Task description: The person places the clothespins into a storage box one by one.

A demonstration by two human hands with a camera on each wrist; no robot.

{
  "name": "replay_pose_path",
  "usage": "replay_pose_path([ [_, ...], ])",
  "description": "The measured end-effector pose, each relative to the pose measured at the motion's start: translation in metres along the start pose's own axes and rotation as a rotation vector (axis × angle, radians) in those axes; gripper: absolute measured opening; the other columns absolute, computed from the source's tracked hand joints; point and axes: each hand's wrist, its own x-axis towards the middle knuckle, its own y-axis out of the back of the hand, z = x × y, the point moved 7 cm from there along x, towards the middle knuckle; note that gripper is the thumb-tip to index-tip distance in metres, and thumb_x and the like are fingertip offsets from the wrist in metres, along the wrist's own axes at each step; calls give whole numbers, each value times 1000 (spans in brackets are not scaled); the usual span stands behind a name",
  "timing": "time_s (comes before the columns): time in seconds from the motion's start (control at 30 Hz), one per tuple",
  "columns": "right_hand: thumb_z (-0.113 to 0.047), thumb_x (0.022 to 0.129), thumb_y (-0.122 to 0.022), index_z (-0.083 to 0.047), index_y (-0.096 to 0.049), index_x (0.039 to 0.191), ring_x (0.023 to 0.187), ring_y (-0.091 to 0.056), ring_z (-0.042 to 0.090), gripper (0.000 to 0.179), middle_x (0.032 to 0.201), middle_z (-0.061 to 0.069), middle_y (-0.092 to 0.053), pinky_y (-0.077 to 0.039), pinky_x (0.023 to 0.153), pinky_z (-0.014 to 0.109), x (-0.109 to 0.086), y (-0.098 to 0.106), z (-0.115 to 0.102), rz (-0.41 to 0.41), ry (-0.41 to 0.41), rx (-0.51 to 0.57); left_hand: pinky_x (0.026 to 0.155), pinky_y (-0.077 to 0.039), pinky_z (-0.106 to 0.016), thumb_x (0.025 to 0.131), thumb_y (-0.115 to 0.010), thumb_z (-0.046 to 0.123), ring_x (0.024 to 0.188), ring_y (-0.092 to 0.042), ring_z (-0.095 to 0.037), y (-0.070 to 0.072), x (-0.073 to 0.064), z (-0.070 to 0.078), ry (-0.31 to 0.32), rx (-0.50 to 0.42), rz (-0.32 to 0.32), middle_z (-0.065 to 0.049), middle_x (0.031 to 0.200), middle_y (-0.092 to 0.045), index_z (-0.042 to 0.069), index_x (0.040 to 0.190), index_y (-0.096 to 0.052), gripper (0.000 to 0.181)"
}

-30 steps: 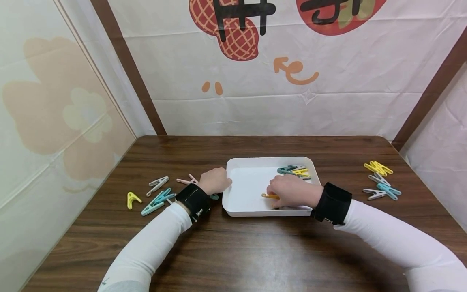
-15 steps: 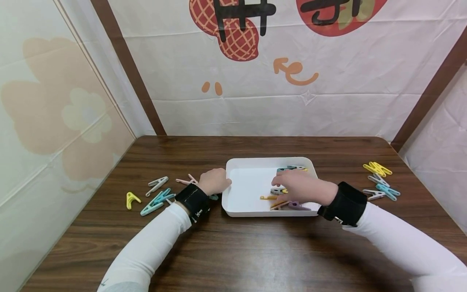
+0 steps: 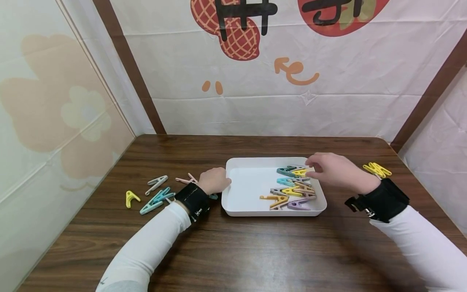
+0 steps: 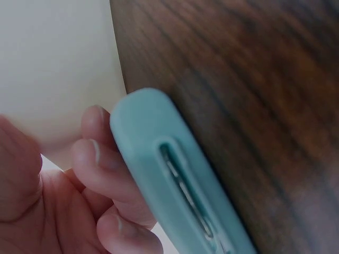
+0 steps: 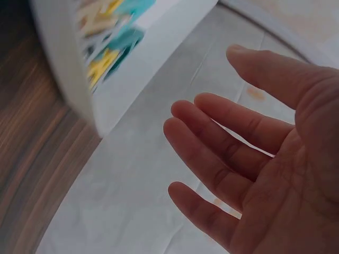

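A white tray (image 3: 248,186) holds several clothespins (image 3: 292,191) in its right half, among them teal, yellow, orange, tan and purple ones. My left hand (image 3: 214,181) grips the tray's left rim, thumb on the inside and fingers outside. Close by those fingers, a teal clothespin (image 4: 169,169) looms large in the left wrist view; the hand and wrist mostly cover it from above. At the tray's back right corner is my right hand (image 3: 337,170), raised and holding nothing. The right wrist view has its fingers (image 5: 212,159) spread and gently bent, with the thumb apart.
Left of the tray on the brown wooden table (image 3: 255,251) lie a yellow clothespin (image 3: 131,198), a grey one (image 3: 157,184), a teal one (image 3: 157,201) and a pink one (image 3: 187,179). Yellow clothespins (image 3: 377,169) lie at the far right, partly beside my right wrist. A printed curtain (image 3: 255,113) stands behind.
My right hand has let go of clothespins inside the tray, risen and moved right to its back right corner, uncovering the ones lying there. The left hand stays at the rim.
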Motion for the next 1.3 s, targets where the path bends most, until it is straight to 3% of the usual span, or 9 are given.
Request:
replay_pose_path([
  [0.27, -26, 93, -66, 0, -65, 113, 98, -63, 32, 33, 106, 15, -67, -48, 80, 52, -11, 14, 57, 44, -140, 39, 57, -41, -33, 97, -52, 27, 64, -54, -20, 0, 0, 0, 10, 7, -4, -5, 73, -55, 5, 97, -63, 25],
  [0.57, -32, 98, -58, 11, -57, 118, 100, -58, 45, 47, 110, 31, -60, -44, 82, 58, -25, 24, 128, 71, -274, 80, 58, -42, -34, 97, -53, 28, 64, -55, -20, 0, -1, 1, 14, 5, -7, -5, 73, -55, 6, 95, -63, 25],
  [0.83, -26, 97, -57, 20, -49, 118, 99, -54, 51, 51, 112, 39, -54, -42, 82, 62, -48, 12, 181, 2, -401, 70, 58, -42, -34, 98, -53, 28, 66, -55, -21, 1, -1, 3, 35, 24, -11, -6, 75, -56, 4, 100, -63, 26],
  [1.1, -23, 93, -61, 23, -44, 118, 96, -54, 52, 55, 111, 42, -53, -43, 80, 62, -52, -11, 207, -74, -460, 47, 58, -42, -34, 97, -52, 28, 64, -55, -20, -1, 1, 0, 27, 20, -6, -6, 74, -56, 6, 94, -62, 25],
  [1.3, -24, 90, -64, 19, -48, 113, 79, -58, 40, 51, 95, 34, -59, -46, 68, 54, -47, -17, 209, -75, -460, 17, 58, -42, -34, 97, -53, 28, 64, -55, -20, -1, 2, 0, 28, 16, -12, -6, 74, -56, 6, 95, -62, 24],
])
